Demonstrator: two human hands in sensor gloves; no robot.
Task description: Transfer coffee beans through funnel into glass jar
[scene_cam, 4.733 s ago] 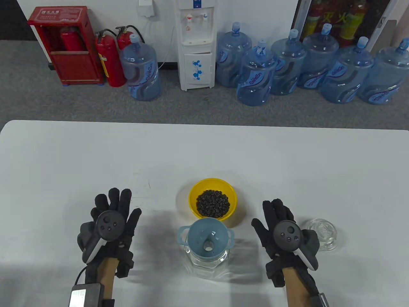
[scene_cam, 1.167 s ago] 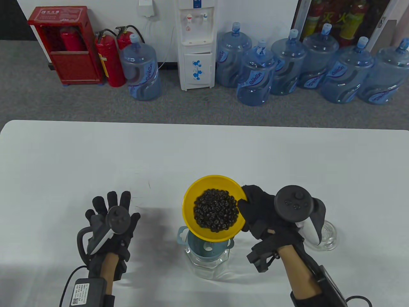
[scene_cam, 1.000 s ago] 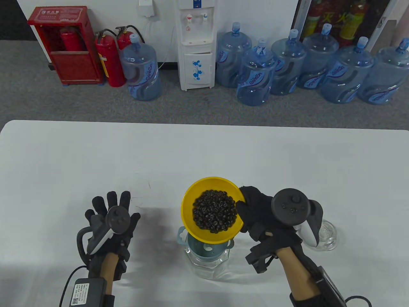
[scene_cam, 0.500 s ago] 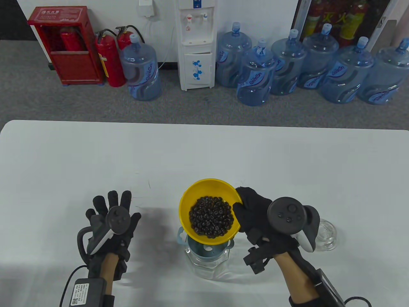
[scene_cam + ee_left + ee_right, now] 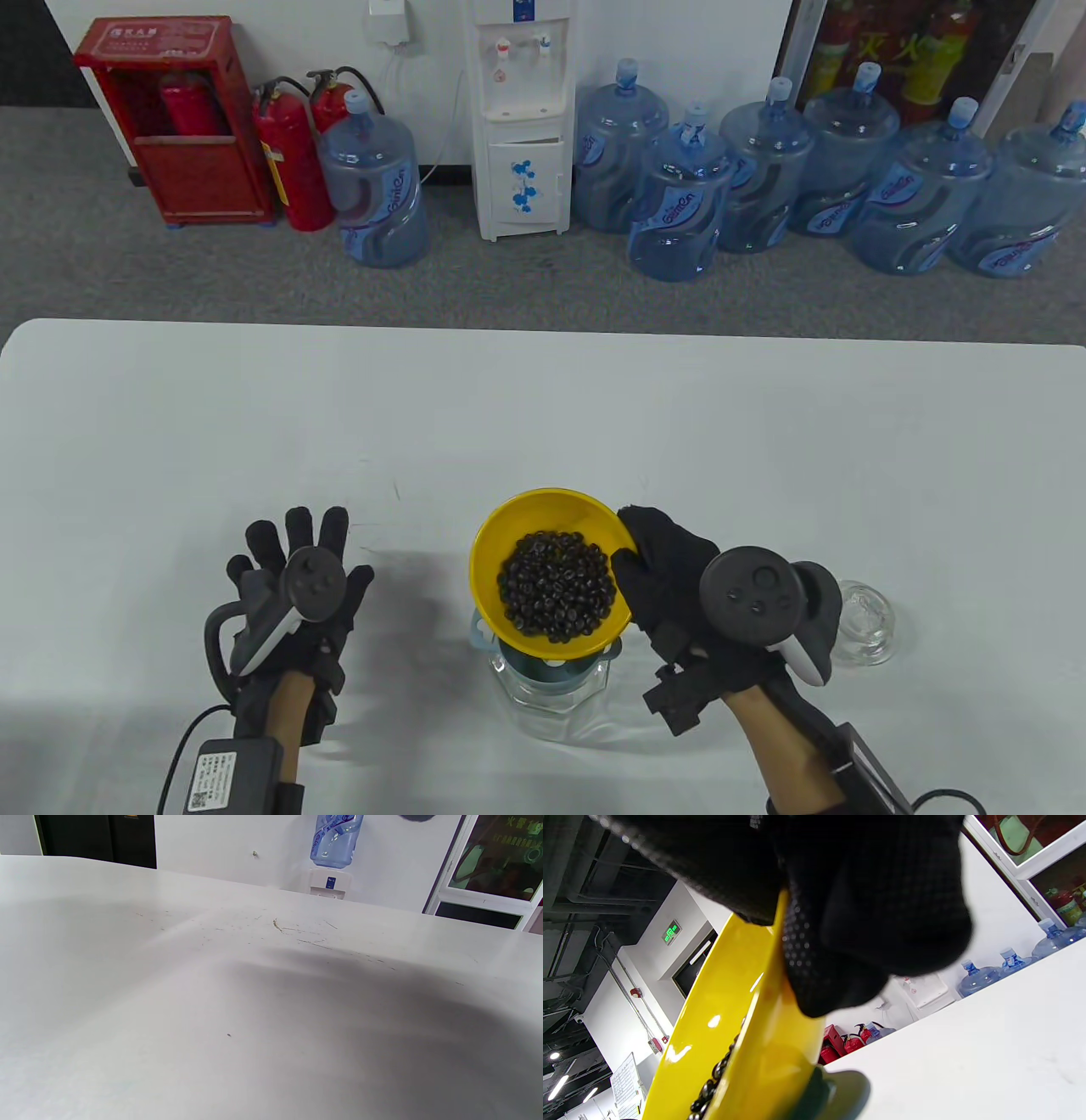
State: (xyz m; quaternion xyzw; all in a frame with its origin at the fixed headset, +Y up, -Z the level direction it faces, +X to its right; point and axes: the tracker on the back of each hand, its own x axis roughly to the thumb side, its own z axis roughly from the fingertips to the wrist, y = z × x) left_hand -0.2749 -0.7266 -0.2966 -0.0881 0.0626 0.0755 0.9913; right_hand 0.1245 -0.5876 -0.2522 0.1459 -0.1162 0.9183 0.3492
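My right hand point(image 5: 662, 569) grips the right rim of the yellow bowl point(image 5: 509, 526) and holds it in the air, tilted, over the blue funnel point(image 5: 551, 666). The bowl holds dark coffee beans point(image 5: 556, 586). The funnel sits in the mouth of the clear glass jar point(image 5: 556, 705) near the table's front edge and is mostly hidden by the bowl. In the right wrist view my gloved fingers point(image 5: 865, 921) pinch the yellow bowl's rim point(image 5: 763, 1035), with beans point(image 5: 712, 1082) low in it. My left hand point(image 5: 293, 577) rests flat on the table, fingers spread, empty.
A clear glass lid point(image 5: 861, 620) lies on the table just right of my right hand. The white table point(image 5: 543, 407) stretches away behind the bowl. Water bottles point(image 5: 679, 204), a dispenser and fire extinguishers stand on the floor beyond the far edge.
My right hand picked up the bowl, then moved it left and toward me over the funnel and tilted it more. The left hand stayed still.
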